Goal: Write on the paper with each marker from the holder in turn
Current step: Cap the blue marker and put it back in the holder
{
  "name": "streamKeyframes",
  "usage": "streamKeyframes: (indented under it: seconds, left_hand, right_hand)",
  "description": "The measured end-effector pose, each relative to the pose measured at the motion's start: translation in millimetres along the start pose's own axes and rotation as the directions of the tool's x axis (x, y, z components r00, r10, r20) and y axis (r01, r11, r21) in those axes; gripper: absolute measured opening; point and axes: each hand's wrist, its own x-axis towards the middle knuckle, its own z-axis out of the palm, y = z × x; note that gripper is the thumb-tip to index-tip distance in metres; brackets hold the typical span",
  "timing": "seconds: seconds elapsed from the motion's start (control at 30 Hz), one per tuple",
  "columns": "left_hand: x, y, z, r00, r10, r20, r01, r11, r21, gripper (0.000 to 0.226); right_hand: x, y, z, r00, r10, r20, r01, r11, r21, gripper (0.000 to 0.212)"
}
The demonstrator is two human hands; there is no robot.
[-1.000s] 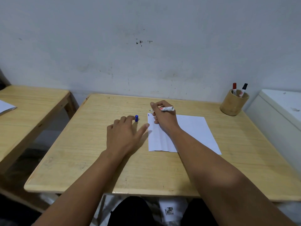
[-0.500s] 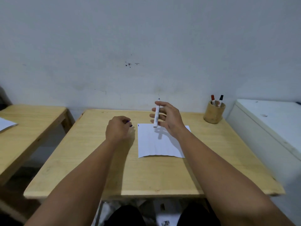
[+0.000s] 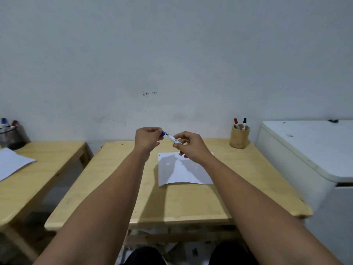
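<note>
Above the far half of the desk [image 3: 179, 203], we hold both hands raised and close together. Our left hand [image 3: 148, 139] pinches a blue cap [image 3: 163, 133] between its fingertips, and our right hand [image 3: 191, 146] grips the white barrel of the blue marker [image 3: 174, 139], its dark tip pointing at the cap's opening. Tip and cap sit just apart, not joined.

The paper [image 3: 183, 173] lies flat beneath our hands, nearer the far edge than the near one. A tiny blue mark shows at its far-left corner; the rest of the sheet looks blank, though our hands' shadows cover part of it.

The holder [image 3: 239, 137] stands at the far-right corner of the desk, with a red marker [image 3: 236, 122] and a black marker [image 3: 244, 121] upright in it, both capped.

We judge the task to be about a third along: the blue marker looks used and is about to be capped, or it may be freshly uncapped — we cannot tell which. Left to do would be returning it, then writing with the red and black ones.
</note>
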Motion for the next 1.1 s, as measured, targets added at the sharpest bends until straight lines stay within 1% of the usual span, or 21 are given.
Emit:
streamKeyframes:
  seconds: [0.2,0.3,0.4,0.47,0.57,0.6,0.67,0.73,0.8,0.9,1.0,1.1]
  left_hand:
    - [-9.1,7.5,15.3,0.998,0.041,0.052,-0.044,0.997,0.063,0.014]
    - [-10.6,9.1,28.3,0.993,0.059,0.098,-0.070,0.991,0.112,0.013]
    - [-14.0,6.3,48.1,0.991,0.075,0.110,-0.089,0.988,0.129,0.015]
    - [-15.3,0.6,63.7,0.990,0.055,0.130,-0.071,0.989,0.127,0.018]
    - [-10.9,-4.4,89.5,0.971,-0.010,0.240,-0.017,0.994,0.109,0.027]
    - [-7.6,-2.4,100.0,0.957,-0.022,0.291,-0.002,0.997,0.080,0.029]
    - [3.2,2.9,124.1,0.929,0.000,0.369,-0.011,1.000,0.026,0.034]
    - [19.0,6.6,151.4,0.925,0.045,0.378,-0.058,0.998,0.025,0.044]
    - [38.2,3.5,179.7,0.929,0.079,0.361,-0.119,0.989,0.090,0.050]
    - [63.9,-12.1,222.4,0.914,0.098,0.394,-0.201,0.952,0.232,0.062]
    - [81.9,-32.3,260.8,0.902,0.081,0.425,-0.233,0.919,0.320,0.076]
    - [96.1,-51.2,291.0,0.890,0.073,0.451,-0.258,0.895,0.364,0.088]
  right_hand:
    - [-9.8,-4.9,-12.4,1.000,-0.009,-0.003,0.010,1.000,0.015,0.022]
    - [-11.2,-2.7,-21.6,1.000,-0.008,-0.028,0.009,0.999,0.033,0.020]
    - [-9.6,8.0,-34.7,0.998,-0.009,-0.070,0.012,0.999,0.043,0.020]
    - [-9.7,20.4,-44.8,0.997,0.010,-0.082,-0.008,0.999,0.034,0.019]
    - [-9.6,37.3,-68.8,0.994,0.045,-0.098,-0.041,0.999,0.034,0.028]
    - [-6.4,40.5,-80.9,0.992,0.047,-0.118,-0.043,0.998,0.038,0.029]
    - [4.5,42.2,-109.6,0.981,0.022,-0.195,-0.021,1.000,0.012,0.026]
    - [20.0,41.9,-143.1,0.950,-0.017,-0.312,-0.002,0.998,-0.062,0.027]
    - [35.6,43.8,-179.5,0.901,-0.030,-0.433,-0.008,0.996,-0.085,0.023]
    - [57.6,50.3,-229.1,0.823,-0.026,-0.568,0.007,0.999,-0.035,0.024]
    - [81.0,62.8,-257.4,0.787,-0.051,-0.614,-0.008,0.996,-0.092,0.019]
    - [102.4,78.5,-264.1,0.786,-0.029,-0.618,-0.041,0.994,-0.100,0.023]
